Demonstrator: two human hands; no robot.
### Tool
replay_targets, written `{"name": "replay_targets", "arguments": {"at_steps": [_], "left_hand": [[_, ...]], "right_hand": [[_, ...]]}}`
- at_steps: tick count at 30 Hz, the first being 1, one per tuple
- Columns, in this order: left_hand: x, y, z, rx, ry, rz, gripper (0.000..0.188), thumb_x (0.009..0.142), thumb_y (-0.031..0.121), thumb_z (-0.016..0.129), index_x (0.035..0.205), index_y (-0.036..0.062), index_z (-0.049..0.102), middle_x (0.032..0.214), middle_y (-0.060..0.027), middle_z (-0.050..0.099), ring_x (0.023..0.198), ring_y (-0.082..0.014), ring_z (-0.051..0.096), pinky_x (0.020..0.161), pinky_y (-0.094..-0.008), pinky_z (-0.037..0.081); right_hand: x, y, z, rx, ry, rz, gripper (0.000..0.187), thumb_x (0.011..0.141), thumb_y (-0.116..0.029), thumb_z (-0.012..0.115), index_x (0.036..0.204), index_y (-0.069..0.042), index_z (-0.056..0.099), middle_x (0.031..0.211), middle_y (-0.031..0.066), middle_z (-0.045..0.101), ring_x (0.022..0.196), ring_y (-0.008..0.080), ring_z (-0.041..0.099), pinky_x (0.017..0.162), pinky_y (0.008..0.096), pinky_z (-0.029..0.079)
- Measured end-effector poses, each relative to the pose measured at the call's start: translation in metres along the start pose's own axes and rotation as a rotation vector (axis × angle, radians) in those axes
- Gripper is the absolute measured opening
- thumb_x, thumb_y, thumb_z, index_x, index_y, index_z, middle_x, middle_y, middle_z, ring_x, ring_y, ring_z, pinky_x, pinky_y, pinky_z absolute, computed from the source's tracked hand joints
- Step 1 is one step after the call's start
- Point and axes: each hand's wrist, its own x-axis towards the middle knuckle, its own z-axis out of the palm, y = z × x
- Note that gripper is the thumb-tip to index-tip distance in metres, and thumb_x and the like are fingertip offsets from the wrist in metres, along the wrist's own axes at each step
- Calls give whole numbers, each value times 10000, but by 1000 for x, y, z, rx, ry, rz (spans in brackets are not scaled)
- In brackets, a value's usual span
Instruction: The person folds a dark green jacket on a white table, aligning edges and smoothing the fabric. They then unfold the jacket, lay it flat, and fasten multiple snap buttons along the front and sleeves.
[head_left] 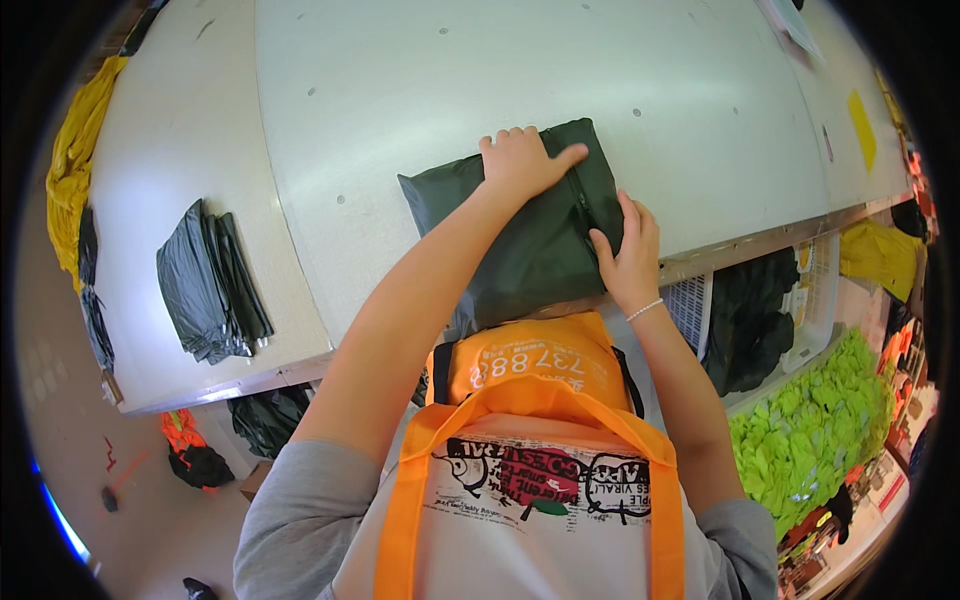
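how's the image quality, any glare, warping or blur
Head view: fisheye distortion bows the table's left end, with a black rim around the image; head view: soft glare on the tabletop, bright highlights on the stacked bags; head view: left hand and right hand fairly sharp, things near the right rim softer.

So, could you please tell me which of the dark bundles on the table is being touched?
The flat, squarish dark green bundle at the front edge: left grip and right grip touch it, while the creased dark pile farther left lies untouched.
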Motion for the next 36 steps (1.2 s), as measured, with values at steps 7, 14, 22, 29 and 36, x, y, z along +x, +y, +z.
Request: {"name": "replay_targets", "arguments": {"at_steps": [7,14,22,29,36], "left_hand": [[-2,-6,20,40,66,41,861,700,764,551,1085,-5,579,1075,-163,606,1070,-302,542,948,-440,372],[-2,-8,24,-56,66,34,848,697,754,565,1047,-18,575,1065,-151,600,1060,-295,530,965,-442,345],[-2,-11,31,-46,127,47,850,692,758,564,1037,-19,574,1063,-155,596,1052,-300,527,967,-446,345],[4,-10,30,-20,81,27,817,692,765,549,964,-5,585,939,-140,634,958,-277,580,964,-446,360],[11,-10,31,-26,54,2,741,722,743,540,851,15,592,771,-130,655,796,-286,633,877,-458,422]], "right_hand": [[11,1,15,-32,-36,270,653,773,-186,690,1341,-64,391,1156,196,499,1069,372,473,916,441,399],[25,2,22,-61,-86,278,634,757,-226,690,1318,-107,419,1147,181,508,1049,365,485,887,442,416],[30,18,33,-67,-125,341,753,705,-249,754,1356,-129,395,1061,163,530,989,354,522,832,433,448],[45,6,39,-226,-276,442,837,677,-206,776,1384,-88,342,1057,183,529,987,359,526,847,423,452],[16,8,-1,-98,-185,227,707,720,-138,735,1326,-25,389,1075,225,522,1004,374,521,887,433,434]]}}
